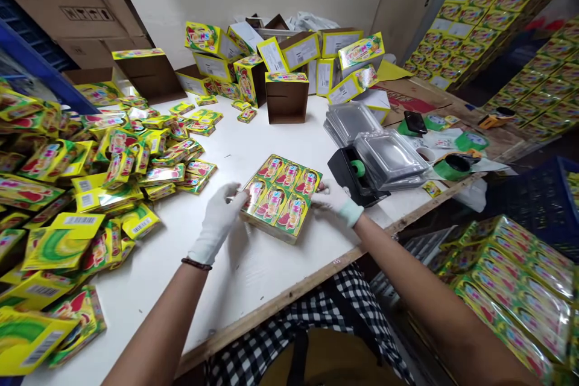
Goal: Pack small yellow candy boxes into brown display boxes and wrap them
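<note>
A neat block of several small printed boxes lies flat on the white table in front of me, their watermelon pictures facing up. My left hand, in a white glove, grips its left edge with thumb and fingers. On the opposite side my right hand, gloved too, has its fingers closed against the right edge. Just beyond the right hand sits a black tape dispenser with a green roll. A large heap of loose small boxes spreads to the left of my left hand.
Clear plastic trays are stacked at the right, near green tape rolls. Open yellow display cartons pile up along the back. Wrapped packs stand below the table's wooden front edge, beside a blue crate.
</note>
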`<control>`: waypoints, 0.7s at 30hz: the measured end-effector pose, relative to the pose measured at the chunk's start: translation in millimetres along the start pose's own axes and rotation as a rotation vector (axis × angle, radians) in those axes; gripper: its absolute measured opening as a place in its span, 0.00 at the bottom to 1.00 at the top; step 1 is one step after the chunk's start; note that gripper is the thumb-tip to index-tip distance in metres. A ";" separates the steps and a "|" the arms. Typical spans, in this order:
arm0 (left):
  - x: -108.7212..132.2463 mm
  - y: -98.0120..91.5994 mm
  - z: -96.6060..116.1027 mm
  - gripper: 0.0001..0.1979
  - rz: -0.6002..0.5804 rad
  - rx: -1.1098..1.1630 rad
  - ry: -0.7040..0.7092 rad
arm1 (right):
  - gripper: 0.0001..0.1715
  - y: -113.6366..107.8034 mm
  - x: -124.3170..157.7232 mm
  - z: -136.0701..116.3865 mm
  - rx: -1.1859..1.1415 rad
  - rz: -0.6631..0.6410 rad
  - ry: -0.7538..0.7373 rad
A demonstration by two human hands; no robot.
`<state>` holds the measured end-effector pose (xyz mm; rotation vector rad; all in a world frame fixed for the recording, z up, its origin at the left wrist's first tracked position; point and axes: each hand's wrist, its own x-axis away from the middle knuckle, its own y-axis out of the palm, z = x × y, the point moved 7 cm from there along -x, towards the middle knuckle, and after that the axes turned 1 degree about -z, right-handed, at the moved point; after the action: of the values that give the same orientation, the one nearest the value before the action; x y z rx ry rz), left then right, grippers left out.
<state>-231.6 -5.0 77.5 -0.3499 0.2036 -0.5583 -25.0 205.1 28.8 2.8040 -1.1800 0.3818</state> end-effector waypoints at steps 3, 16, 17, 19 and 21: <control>17.7 8.7 -17.0 0.17 -0.107 0.065 -0.093 | 0.30 -0.7 -17.8 -26.1 0.224 0.015 -0.137; 108.5 14.4 -7.5 0.09 0.010 -0.138 0.519 | 0.28 91.2 90.6 -17.5 1.378 -0.297 -1.155; 109.7 16.0 -3.5 0.10 -0.031 -0.197 0.637 | 0.26 92.8 94.0 -12.9 1.363 -0.273 -1.200; 113.2 18.3 1.7 0.14 -0.079 -0.253 0.814 | 0.24 94.0 98.9 -6.1 1.321 -0.238 -1.285; 116.9 18.7 4.8 0.17 -0.071 -0.254 0.893 | 0.22 91.4 102.9 -4.7 1.271 -0.224 -1.343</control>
<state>-124.2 -53.2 63.8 -0.3341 1.1335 -0.7351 -21.7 70.4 57.3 4.3373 -0.6100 -1.5908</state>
